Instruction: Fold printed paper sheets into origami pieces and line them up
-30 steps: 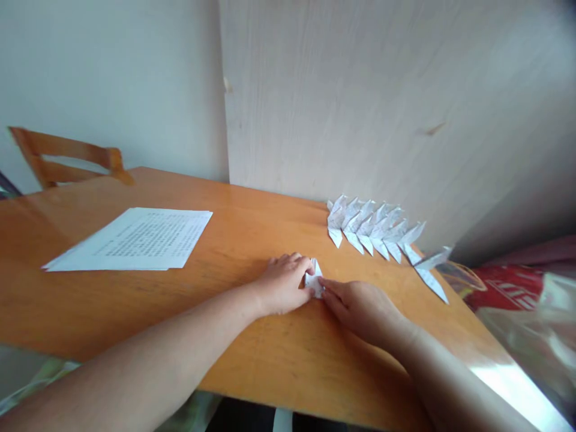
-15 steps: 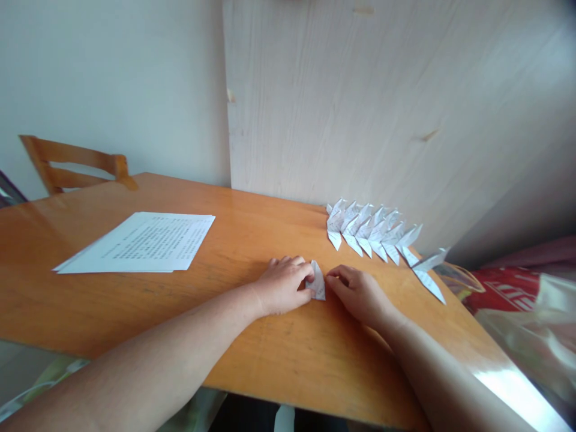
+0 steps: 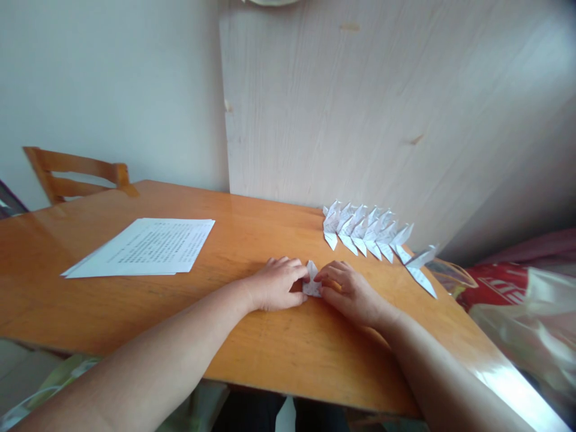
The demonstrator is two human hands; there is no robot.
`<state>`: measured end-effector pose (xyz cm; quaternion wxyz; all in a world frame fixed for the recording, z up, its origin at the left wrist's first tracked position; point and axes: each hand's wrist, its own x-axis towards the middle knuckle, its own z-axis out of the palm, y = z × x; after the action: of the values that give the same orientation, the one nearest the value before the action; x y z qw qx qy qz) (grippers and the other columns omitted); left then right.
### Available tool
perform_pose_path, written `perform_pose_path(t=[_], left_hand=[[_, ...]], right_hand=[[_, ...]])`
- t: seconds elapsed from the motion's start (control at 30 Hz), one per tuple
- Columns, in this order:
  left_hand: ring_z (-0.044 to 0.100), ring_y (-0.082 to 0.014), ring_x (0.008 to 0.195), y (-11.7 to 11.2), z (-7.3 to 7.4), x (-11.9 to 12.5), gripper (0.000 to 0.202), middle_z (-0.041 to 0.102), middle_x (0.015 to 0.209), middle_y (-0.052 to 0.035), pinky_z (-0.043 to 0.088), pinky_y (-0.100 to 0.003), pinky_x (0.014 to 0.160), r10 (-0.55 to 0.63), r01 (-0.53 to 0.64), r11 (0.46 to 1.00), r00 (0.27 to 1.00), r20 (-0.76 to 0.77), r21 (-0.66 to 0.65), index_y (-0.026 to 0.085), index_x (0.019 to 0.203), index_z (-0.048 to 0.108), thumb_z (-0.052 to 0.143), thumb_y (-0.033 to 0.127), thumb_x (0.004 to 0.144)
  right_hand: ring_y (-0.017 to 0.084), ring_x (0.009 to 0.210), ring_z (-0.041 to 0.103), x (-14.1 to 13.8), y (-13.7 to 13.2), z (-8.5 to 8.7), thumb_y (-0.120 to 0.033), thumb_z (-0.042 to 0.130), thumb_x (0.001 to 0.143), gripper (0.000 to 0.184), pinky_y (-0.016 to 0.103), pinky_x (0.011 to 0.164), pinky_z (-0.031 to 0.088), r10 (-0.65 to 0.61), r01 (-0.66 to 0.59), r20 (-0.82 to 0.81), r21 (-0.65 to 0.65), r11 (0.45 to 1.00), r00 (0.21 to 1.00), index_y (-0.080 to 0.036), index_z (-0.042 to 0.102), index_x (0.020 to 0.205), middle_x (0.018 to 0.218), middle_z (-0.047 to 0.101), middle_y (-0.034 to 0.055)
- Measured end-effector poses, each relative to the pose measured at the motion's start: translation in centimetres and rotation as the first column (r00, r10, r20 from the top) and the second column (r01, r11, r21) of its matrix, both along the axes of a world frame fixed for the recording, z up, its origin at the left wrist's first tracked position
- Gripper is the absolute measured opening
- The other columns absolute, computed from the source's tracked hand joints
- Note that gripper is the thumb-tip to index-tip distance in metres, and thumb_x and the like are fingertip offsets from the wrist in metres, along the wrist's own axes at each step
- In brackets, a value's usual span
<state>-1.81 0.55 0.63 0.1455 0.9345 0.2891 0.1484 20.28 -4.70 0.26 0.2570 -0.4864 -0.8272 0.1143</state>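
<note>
A small folded piece of paper [image 3: 311, 287], white with faint print, lies on the table between my two hands. Its upper end narrows to a point. My left hand [image 3: 279, 285] grips its left edge, thumb and fingers closed against the paper. From the other side, my right hand [image 3: 353, 293] has its thumb and fingertips on the right edge. Beyond my right hand stand several folded paper pieces [image 3: 360, 231] in overlapping rows. One more folded paper piece [image 3: 421, 277] sits nearer the table's right edge.
A stack of printed sheets [image 3: 148, 247] lies on the left of the wooden table [image 3: 252, 354]. Behind it is a wooden chair [image 3: 81, 174]. A pale panel [image 3: 324, 108] rises at the table's back edge. Red and whitish bags [image 3: 504, 288] are beside the right edge.
My right hand has moved left onto the folded paper, where it was slightly apart before. The paper shows a different, more pointed shape. The camera view has shifted slightly.
</note>
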Motion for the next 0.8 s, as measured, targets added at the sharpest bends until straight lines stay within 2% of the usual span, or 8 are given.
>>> perform_pose_path(t=[0.13, 0.3, 0.43, 0.53, 0.6, 0.7, 0.8], left_hand=[[0.056, -0.0229, 0.101, 0.2, -0.2, -0.2, 0.017, 0.063, 0.103, -0.0029, 0.041, -0.034, 0.084, -0.034, 0.033, 0.998, 0.999, 0.014, 0.045, 0.026, 0.102, 0.064, 0.061, 0.037, 0.089], [0.058, -0.0200, 0.098, 0.4, -0.3, 0.1, 0.019, 0.066, 0.101, -0.0026, 0.038, -0.033, 0.084, -0.050, 0.046, 0.993, 0.998, 0.036, 0.105, 0.026, 0.103, 0.066, 0.051, 0.036, 0.097], [0.060, -0.0184, 0.093, 0.3, 0.1, 0.3, 0.030, 0.069, 0.093, -0.0031, 0.035, -0.034, 0.084, 0.000, -0.017, 0.987, 0.994, 0.108, 0.158, 0.023, 0.098, 0.066, 0.039, 0.033, 0.103], [0.060, -0.0181, 0.088, -0.1, 0.7, 0.3, 0.035, 0.069, 0.089, -0.0039, 0.035, -0.036, 0.086, 0.040, -0.076, 0.986, 0.973, 0.228, 0.150, 0.021, 0.094, 0.065, 0.035, 0.035, 0.103], [0.059, -0.0177, 0.086, -0.6, 1.3, 0.3, 0.035, 0.068, 0.087, -0.0039, 0.036, -0.035, 0.086, 0.048, -0.082, 0.993, 0.945, 0.323, 0.090, 0.020, 0.091, 0.064, 0.035, 0.036, 0.103], [0.059, -0.0160, 0.082, -1.6, 2.0, 0.3, 0.032, 0.066, 0.085, -0.0025, 0.040, -0.031, 0.082, 0.067, -0.024, 0.995, 0.880, 0.470, -0.096, 0.019, 0.092, 0.062, 0.037, 0.037, 0.102], [0.058, -0.0144, 0.080, -2.4, 2.3, 0.4, 0.026, 0.063, 0.086, -0.0017, 0.044, -0.027, 0.075, 0.105, 0.085, 0.953, 0.808, 0.579, -0.291, 0.018, 0.100, 0.061, 0.045, 0.039, 0.100]], right_hand=[[0.022, 0.095, 0.058, 0.2, -0.3, 0.7, -0.013, 0.065, 0.076, 0.027, 0.036, 0.086, 0.046, 0.079, -0.078, 0.080, -0.020, 0.997, 0.994, -0.023, 0.066, 0.102, 0.102, 0.065, 0.0051], [0.024, 0.098, 0.058, 0.2, -0.2, 0.7, -0.018, 0.069, 0.077, 0.028, 0.040, 0.089, 0.046, 0.038, -0.041, 0.111, 0.024, 0.999, 0.993, -0.023, 0.066, 0.105, 0.104, 0.067, 0.0058], [0.023, 0.096, 0.060, 0.2, 0.1, 0.6, -0.025, 0.063, 0.089, 0.016, 0.040, 0.088, 0.046, -0.010, 0.012, -0.019, 0.117, 0.993, 1.000, -0.024, 0.068, 0.104, 0.101, 0.071, 0.0056], [0.022, 0.093, 0.062, 0.0, -0.1, 1.0, -0.032, 0.059, 0.094, 0.015, 0.038, 0.085, 0.047, -0.019, 0.047, -0.183, 0.150, 0.988, 0.983, -0.025, 0.070, 0.102, 0.097, 0.072, 0.0058], [0.021, 0.089, 0.062, -0.3, -0.5, 1.4, -0.035, 0.059, 0.094, 0.016, 0.036, 0.082, 0.048, -0.024, 0.061, -0.288, 0.119, 0.991, 0.957, -0.024, 0.071, 0.098, 0.092, 0.071, 0.0054], [0.019, 0.080, 0.061, -0.8, -1.1, 2.0, -0.040, 0.060, 0.094, 0.021, 0.032, 0.075, 0.047, -0.049, 0.062, -0.423, 0.019, 0.998, 0.905, -0.022, 0.070, 0.092, 0.084, 0.069, 0.0036], [0.017, 0.074, 0.059, -1.1, -1.6, 2.1, -0.044, 0.060, 0.093, 0.027, 0.030, 0.069, 0.046, -0.077, 0.030, -0.520, -0.099, 0.995, 0.851, -0.019, 0.069, 0.089, 0.078, 0.066, 0.0029]])
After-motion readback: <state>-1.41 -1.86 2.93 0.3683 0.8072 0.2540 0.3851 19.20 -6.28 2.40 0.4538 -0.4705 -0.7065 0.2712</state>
